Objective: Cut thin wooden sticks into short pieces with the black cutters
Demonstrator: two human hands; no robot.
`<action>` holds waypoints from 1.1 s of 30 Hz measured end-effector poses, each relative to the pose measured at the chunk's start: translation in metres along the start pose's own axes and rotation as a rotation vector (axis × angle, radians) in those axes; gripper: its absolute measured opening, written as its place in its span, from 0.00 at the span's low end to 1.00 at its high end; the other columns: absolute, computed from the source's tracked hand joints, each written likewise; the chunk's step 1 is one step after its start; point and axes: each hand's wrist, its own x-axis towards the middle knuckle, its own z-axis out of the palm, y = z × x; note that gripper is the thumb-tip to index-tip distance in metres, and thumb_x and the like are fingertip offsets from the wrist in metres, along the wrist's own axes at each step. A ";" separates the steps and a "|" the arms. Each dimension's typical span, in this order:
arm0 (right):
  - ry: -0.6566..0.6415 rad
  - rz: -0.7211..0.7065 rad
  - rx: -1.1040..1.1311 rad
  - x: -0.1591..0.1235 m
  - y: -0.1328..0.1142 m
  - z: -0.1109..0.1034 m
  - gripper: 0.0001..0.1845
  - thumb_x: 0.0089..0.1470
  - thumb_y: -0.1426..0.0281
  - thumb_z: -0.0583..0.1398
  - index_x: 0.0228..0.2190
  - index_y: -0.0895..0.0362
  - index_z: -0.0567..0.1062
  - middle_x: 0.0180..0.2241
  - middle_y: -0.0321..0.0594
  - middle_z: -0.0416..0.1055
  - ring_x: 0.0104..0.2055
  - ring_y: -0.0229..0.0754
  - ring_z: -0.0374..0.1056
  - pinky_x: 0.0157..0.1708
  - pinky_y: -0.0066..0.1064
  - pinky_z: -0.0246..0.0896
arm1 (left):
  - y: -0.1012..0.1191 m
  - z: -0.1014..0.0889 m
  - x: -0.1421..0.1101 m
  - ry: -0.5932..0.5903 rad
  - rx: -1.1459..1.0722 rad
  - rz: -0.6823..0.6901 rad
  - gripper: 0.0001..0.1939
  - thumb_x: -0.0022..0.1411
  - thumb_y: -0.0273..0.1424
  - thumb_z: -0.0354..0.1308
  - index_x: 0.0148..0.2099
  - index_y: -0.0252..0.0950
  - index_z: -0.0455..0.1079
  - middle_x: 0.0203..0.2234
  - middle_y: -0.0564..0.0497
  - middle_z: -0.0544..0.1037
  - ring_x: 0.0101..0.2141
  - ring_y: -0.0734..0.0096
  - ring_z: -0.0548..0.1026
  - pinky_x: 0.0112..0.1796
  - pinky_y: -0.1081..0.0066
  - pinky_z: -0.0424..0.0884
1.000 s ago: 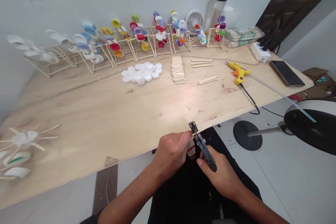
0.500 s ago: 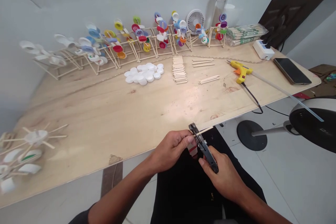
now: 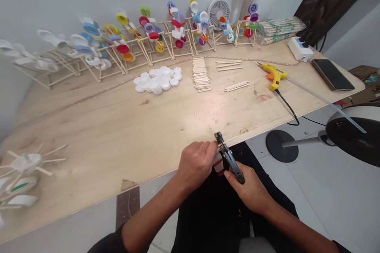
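At the table's front edge, my right hand [image 3: 252,187] is wrapped round the handles of dark metal pliers [image 3: 230,158]. A thin wooden stick [image 3: 231,140] lies across the jaws, its free end pointing right. My left hand [image 3: 198,162] is closed on the stick's other end, just left of the jaws; the fingertips are partly hidden. Beyond the hands lie a row of short cut sticks [image 3: 201,74], two small groups of longer sticks [image 3: 228,65] and a cluster of white bottle caps [image 3: 158,80].
Stick frames with coloured cap wheels [image 3: 178,27] line the wall. A yellow glue gun [image 3: 274,76], a phone [image 3: 332,74], a power adapter [image 3: 299,49] and bagged sticks [image 3: 280,29] are on the right. Spoked cap wheels [image 3: 26,163] lie at the left. A floor fan [image 3: 356,134] stands beside the table.
My left hand has rolled over, so its back now faces up and the thumb is hidden. The pliers stay on the stick. The whole view has shifted slightly.
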 end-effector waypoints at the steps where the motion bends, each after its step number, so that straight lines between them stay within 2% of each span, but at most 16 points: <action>1: 0.001 0.004 0.003 0.001 0.000 0.000 0.08 0.52 0.68 0.53 0.28 0.58 0.71 0.26 0.39 0.73 0.30 0.43 0.69 0.30 0.29 0.59 | -0.001 0.002 0.000 0.018 0.022 0.010 0.11 0.61 0.24 0.45 0.28 0.33 0.65 0.17 0.52 0.67 0.19 0.72 0.63 0.23 0.71 0.57; 7: -0.004 0.008 -0.001 0.004 0.001 0.004 0.08 0.52 0.70 0.53 0.29 0.58 0.71 0.26 0.39 0.72 0.31 0.43 0.69 0.32 0.29 0.59 | -0.005 0.012 -0.002 0.074 0.071 0.038 0.08 0.59 0.23 0.49 0.27 0.33 0.64 0.17 0.53 0.66 0.19 0.73 0.62 0.23 0.70 0.54; 13: 0.044 -0.022 -0.062 0.011 0.006 0.011 0.08 0.53 0.69 0.53 0.25 0.57 0.68 0.20 0.34 0.66 0.22 0.38 0.63 0.23 0.26 0.54 | -0.009 0.015 -0.002 0.107 0.089 0.076 0.05 0.60 0.23 0.49 0.33 0.31 0.66 0.18 0.53 0.66 0.21 0.74 0.63 0.24 0.69 0.55; 21: 0.047 -0.056 -0.053 0.016 0.010 0.014 0.07 0.53 0.72 0.53 0.25 0.57 0.66 0.18 0.32 0.64 0.19 0.35 0.60 0.20 0.25 0.50 | -0.012 0.014 -0.002 0.116 0.068 0.097 0.04 0.59 0.23 0.51 0.33 0.31 0.66 0.17 0.54 0.64 0.20 0.74 0.61 0.23 0.69 0.54; 27: 0.080 -0.110 -0.013 0.018 0.015 0.018 0.05 0.52 0.74 0.53 0.28 0.57 0.68 0.22 0.36 0.69 0.24 0.38 0.65 0.25 0.26 0.57 | -0.009 0.015 -0.004 0.125 0.067 0.105 0.06 0.59 0.24 0.51 0.29 0.33 0.65 0.16 0.54 0.64 0.19 0.73 0.61 0.23 0.69 0.53; 30: 0.052 -0.090 0.006 0.015 0.015 0.016 0.05 0.52 0.73 0.53 0.26 0.57 0.68 0.25 0.37 0.70 0.28 0.40 0.67 0.30 0.27 0.58 | -0.006 0.014 -0.004 0.103 0.073 0.062 0.08 0.59 0.23 0.50 0.27 0.34 0.64 0.17 0.54 0.64 0.20 0.73 0.62 0.24 0.69 0.54; 33: 0.033 -0.043 0.026 0.010 0.013 0.012 0.05 0.50 0.72 0.54 0.24 0.56 0.66 0.24 0.36 0.68 0.27 0.39 0.65 0.29 0.27 0.57 | -0.002 0.012 -0.003 0.089 0.079 0.017 0.08 0.59 0.24 0.49 0.28 0.34 0.65 0.17 0.53 0.65 0.20 0.72 0.63 0.24 0.70 0.56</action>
